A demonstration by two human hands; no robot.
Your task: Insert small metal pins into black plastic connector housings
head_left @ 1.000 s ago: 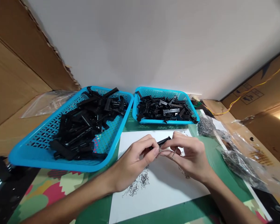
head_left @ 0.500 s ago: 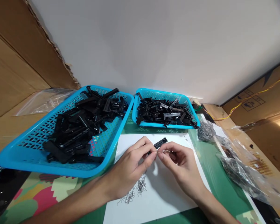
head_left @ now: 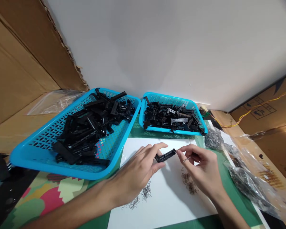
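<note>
My left hand (head_left: 143, 167) grips a black plastic part (head_left: 166, 156) between thumb and fingers, above a white sheet (head_left: 166, 200). At the far end of that part, my right hand (head_left: 200, 165) has its thumb and index finger pinched together. A thin metal pin (head_left: 187, 159) sticks out from the fingers of my right hand. On the sheet lie a pile of small silvery wire pieces (head_left: 146, 191), by my left wrist, and a pile of brownish ones (head_left: 189, 183), under my right hand.
A large blue basket (head_left: 59, 173) of black parts stands at the left, a smaller blue basket (head_left: 166, 128) of similar parts behind the sheet. Plastic bags of small metal pieces (head_left: 213, 140) lie at the right. Cardboard (head_left: 21, 57) walls the left side; yellow wires (head_left: 243, 117) run at the right.
My hands have moved apart, and my right hand has shifted right to the black part's far end. More of the black part and the brownish pile now show. The view has shifted slightly.
</note>
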